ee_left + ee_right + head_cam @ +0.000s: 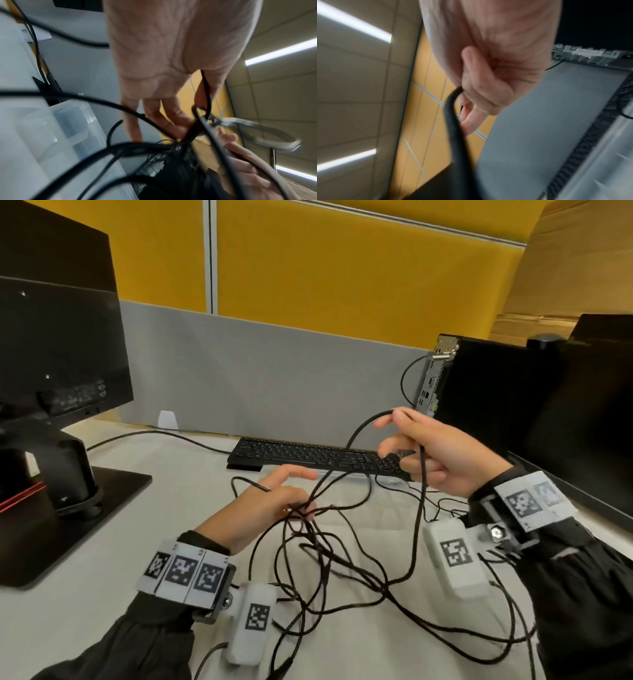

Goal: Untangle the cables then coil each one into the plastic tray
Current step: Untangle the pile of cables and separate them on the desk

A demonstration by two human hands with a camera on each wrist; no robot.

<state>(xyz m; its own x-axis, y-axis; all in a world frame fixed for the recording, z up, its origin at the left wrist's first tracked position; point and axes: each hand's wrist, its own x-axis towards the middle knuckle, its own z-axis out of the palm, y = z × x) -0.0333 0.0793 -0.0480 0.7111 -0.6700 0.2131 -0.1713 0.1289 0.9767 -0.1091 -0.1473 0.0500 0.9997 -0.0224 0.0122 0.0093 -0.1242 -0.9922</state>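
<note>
- Tangled thin black cables (342, 570) lie nearest the camera, sprawled on the white desk (102, 628) on the near side of the black flat keyboard (308, 455), loops crossing each other between the two wrists.
- Clear plastic tray (390, 479): only an edge shows, touching the near edge of the keyboard; left wrist view shows it (72, 128) as a translucent box with nothing coiled in it that I can see.
- Progress: early. Knot not undone, no cable separated, no coil made. All of the untangling and every coil is left, judging from the mess.
- Left hand (263, 508): low, near side of the keyboard, palm down, fingers pinching the cluster where several strands cross; index finger sticks out forward. Left wrist view confirms fingers (171, 121) bunched on the crossing strands.
- Right hand (435, 453): raised above the keyboard's right end, gripping one strand between thumb and curled fingers; strand arcs up over the hand, then drops to the knot. Looks like a dark plug end sits in the palm, not sure.
- Right wrist view: fingers (481, 86) curled around a black strand, blurred.
- Black monitor on stand (51, 354) is left of the keyboard, black PC case (496, 392) right of it.
</note>
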